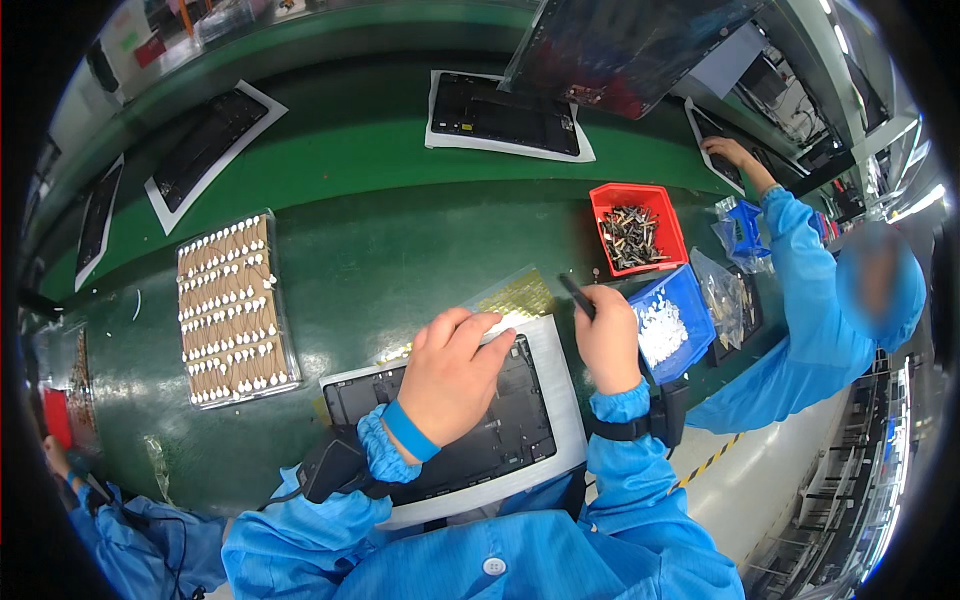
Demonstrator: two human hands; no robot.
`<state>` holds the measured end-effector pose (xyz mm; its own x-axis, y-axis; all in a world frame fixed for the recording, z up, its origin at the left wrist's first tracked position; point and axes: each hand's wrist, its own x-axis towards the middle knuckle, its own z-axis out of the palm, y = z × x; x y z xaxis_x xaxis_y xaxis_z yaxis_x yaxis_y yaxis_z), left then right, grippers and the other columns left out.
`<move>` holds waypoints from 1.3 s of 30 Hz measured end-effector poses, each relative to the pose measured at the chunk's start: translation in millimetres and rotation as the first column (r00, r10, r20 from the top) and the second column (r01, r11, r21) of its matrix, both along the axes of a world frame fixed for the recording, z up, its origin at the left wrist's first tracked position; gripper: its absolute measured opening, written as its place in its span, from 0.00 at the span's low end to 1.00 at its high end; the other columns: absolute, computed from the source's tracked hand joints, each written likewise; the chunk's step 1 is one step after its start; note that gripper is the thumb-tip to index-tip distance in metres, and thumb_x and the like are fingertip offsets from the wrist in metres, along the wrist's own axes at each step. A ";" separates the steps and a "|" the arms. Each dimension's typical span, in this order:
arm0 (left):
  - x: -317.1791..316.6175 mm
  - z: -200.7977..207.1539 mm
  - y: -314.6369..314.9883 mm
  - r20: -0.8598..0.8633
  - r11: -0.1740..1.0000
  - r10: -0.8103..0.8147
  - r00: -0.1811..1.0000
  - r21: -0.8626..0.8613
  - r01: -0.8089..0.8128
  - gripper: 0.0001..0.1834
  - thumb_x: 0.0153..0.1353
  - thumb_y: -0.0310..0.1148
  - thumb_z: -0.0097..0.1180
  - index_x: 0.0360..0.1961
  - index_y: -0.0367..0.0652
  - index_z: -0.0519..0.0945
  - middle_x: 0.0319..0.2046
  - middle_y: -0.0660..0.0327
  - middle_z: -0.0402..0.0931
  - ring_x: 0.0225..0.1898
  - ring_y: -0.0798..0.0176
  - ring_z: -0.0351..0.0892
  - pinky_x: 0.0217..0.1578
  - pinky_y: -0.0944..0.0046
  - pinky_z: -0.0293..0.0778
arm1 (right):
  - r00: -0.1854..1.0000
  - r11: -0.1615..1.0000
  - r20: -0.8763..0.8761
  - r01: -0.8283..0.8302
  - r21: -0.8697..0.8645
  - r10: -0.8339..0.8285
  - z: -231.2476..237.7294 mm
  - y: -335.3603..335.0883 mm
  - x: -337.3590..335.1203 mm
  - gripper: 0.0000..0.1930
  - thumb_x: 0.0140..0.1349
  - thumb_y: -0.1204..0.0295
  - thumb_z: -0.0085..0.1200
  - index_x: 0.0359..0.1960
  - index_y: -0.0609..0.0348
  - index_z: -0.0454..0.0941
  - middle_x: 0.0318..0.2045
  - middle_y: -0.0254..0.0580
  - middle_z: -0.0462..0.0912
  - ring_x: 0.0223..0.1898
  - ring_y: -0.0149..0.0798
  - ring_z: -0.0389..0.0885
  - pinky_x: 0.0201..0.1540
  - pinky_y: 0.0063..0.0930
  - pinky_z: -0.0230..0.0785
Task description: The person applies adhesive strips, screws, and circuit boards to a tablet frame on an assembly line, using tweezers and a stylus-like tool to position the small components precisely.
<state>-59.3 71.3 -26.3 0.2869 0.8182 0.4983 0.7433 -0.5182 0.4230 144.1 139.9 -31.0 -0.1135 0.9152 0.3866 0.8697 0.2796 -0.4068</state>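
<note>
A black tablet housing [520, 430] lies on a white foam sheet [565, 400] at the table's near edge, directly before me. Over its far edge is my left hand [450, 375], fingers bent and thumb close to the index finger; whatever lies between the tips is too small to make out. My right hand [608, 340] grips a thin black stick-like tool [577, 297], its tip pointing up and left, just beyond the housing's right corner. Behind the housing lies a sheet of yellow stickers [515, 297], partly covered by my left hand.
A clear tray [290, 372] of white-tipped brown cables stands left. To the right are a red bin [672, 225] of small dark parts and a blue bin [692, 335] of white pieces. More housings [505, 115] lie along the far strip. A co-worker's hand [728, 152] touches one.
</note>
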 end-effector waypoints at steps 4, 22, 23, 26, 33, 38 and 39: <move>8.9 37.5 -6.3 0.245 1.000 -0.004 0.970 0.001 0.004 0.20 0.42 0.23 0.58 0.41 0.42 0.77 0.44 0.58 0.72 0.44 0.50 0.68 0.44 0.57 0.66 | 0.920 0.964 -0.364 -0.214 -0.157 0.145 39.7 -28.0 -4.8 0.06 0.51 0.78 0.53 0.32 0.63 0.77 0.25 0.47 0.75 0.26 0.43 0.74 0.28 0.31 0.66; 55.2 31.1 -45.7 0.784 0.522 0.351 0.512 -0.618 0.588 0.07 0.52 0.25 0.59 0.33 0.35 0.80 0.27 0.61 0.79 0.30 0.73 0.76 0.30 0.73 0.73 | 0.792 0.856 -0.396 -0.516 -0.030 0.464 56.7 -86.8 24.2 0.08 0.44 0.78 0.62 0.27 0.60 0.76 0.27 0.42 0.79 0.30 0.41 0.78 0.30 0.26 0.70; 58.1 30.7 -48.1 0.777 0.530 0.372 0.508 -0.627 0.572 0.08 0.52 0.25 0.58 0.34 0.35 0.80 0.27 0.61 0.79 0.30 0.73 0.76 0.30 0.73 0.73 | 0.783 0.845 -0.398 -0.534 -0.033 0.479 54.8 -88.5 26.6 0.09 0.43 0.77 0.63 0.26 0.60 0.76 0.27 0.42 0.79 0.30 0.42 0.79 0.30 0.28 0.72; 62.7 25.4 -51.5 0.752 0.541 0.340 0.565 -0.648 0.536 0.08 0.52 0.25 0.58 0.34 0.34 0.80 0.27 0.61 0.79 0.29 0.73 0.76 0.30 0.73 0.73 | 0.764 0.828 -0.390 -0.561 -0.008 0.514 52.5 -89.8 30.5 0.08 0.43 0.79 0.62 0.26 0.60 0.75 0.27 0.42 0.79 0.29 0.42 0.79 0.30 0.28 0.72; 76.2 27.0 -52.6 0.764 0.539 0.339 0.549 -0.636 0.552 0.08 0.52 0.25 0.58 0.35 0.35 0.80 0.27 0.60 0.79 0.29 0.73 0.76 0.31 0.72 0.72 | 0.799 0.859 -0.346 -0.509 0.045 0.492 46.2 -92.4 44.0 0.08 0.44 0.83 0.56 0.26 0.60 0.72 0.27 0.43 0.78 0.29 0.41 0.78 0.28 0.27 0.71; 85.0 30.2 -49.1 0.786 0.522 0.302 0.540 -0.610 0.596 0.09 0.52 0.22 0.58 0.37 0.34 0.79 0.28 0.60 0.79 0.30 0.72 0.76 0.31 0.73 0.71 | 0.882 0.978 -0.427 -0.207 0.028 0.199 53.1 -81.3 76.6 0.08 0.44 0.85 0.53 0.25 0.62 0.71 0.27 0.42 0.75 0.26 0.35 0.73 0.26 0.20 0.64; 86.6 31.5 -47.9 0.786 0.519 0.299 0.541 -0.610 0.599 0.09 0.52 0.22 0.58 0.37 0.34 0.79 0.28 0.60 0.79 0.30 0.72 0.76 0.31 0.73 0.71 | 0.883 0.979 -0.426 -0.202 0.028 0.195 54.8 -84.0 77.0 0.08 0.44 0.85 0.53 0.25 0.62 0.71 0.27 0.42 0.75 0.26 0.35 0.73 0.26 0.20 0.64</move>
<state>27.2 23.3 5.2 0.3514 0.9094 -0.2225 -0.1582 0.2919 0.9433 221.1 55.9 23.7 -0.1217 0.8975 0.4238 0.5399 0.4182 -0.7305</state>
